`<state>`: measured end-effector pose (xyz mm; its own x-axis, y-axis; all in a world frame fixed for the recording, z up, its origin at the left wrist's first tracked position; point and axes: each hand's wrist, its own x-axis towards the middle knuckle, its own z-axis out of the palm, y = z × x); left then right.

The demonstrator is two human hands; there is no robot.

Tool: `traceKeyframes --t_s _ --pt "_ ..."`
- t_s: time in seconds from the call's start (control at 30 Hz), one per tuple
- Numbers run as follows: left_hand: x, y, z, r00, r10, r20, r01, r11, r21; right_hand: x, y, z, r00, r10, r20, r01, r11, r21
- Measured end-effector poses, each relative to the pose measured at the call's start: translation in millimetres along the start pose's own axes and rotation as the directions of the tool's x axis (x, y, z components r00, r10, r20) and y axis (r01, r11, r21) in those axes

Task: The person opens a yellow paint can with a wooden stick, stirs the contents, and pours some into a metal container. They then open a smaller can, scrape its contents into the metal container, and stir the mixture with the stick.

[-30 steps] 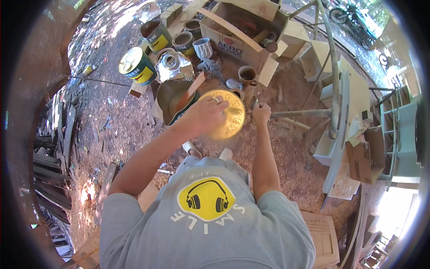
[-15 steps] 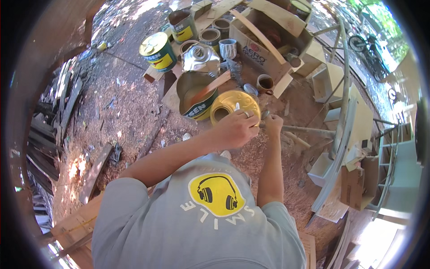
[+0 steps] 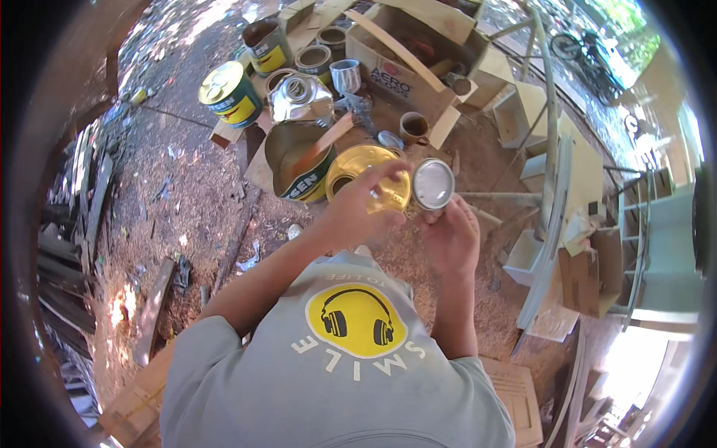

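In front of me stands a can with a gold-coloured top [image 3: 340, 163] and a round opening in it. My left hand [image 3: 366, 198] is over this top, slightly blurred, its fingers stretched out and apart. I cannot tell whether they touch the can. To its right my right hand [image 3: 452, 231] grips a round silver lid [image 3: 433, 184] by its lower edge, the lid's flat face tilted up. Behind the gold top, at its left, a cut-open dark can [image 3: 287, 145] has a wooden stick [image 3: 325, 142] leaning in it.
A closed green-and-yellow can [image 3: 231, 95], a silver can [image 3: 301, 104] and a grey cup [image 3: 345, 76] stand at the back left. A brown mug [image 3: 413, 128] is near a cardboard box [image 3: 399, 71]. A metal frame [image 3: 550, 149] runs along the right; wood shavings cover the ground.
My right hand has turned and raised the silver lid, which now faces up plainly. My left hand's fingers have spread from a pinch over the gold top. The view has shifted somewhat.
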<state>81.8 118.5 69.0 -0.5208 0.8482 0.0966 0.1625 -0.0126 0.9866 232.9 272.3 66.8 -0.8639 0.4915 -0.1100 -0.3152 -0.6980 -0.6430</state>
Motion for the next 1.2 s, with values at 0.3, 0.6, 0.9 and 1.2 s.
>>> traceKeyframes --t_s 0.3,0.6,0.9,1.2 --pt "16.9 6.0 -3.1 0.968 0.175 0.178 -0.067 0.869 -0.49 -24.5 17.1 30.1 0.999 -0.016 -0.038 0.01 0.985 -0.172" --pt "13.6 7.0 -10.1 0.939 0.117 0.324 0.123 0.764 -0.634 -35.8 -28.7 38.1 0.687 -0.534 0.492 0.478 -0.177 -0.86" --pt "7.7 -2.7 0.1 0.895 0.083 0.438 0.267 0.687 -0.676 -37.6 -53.6 46.8 0.732 -0.206 0.65 0.555 -0.374 -0.743" --pt "5.3 -6.2 0.4 0.909 0.014 0.416 0.274 0.732 -0.624 -32.3 -54.8 50.3 0.774 -0.099 0.626 0.535 -0.426 -0.73"
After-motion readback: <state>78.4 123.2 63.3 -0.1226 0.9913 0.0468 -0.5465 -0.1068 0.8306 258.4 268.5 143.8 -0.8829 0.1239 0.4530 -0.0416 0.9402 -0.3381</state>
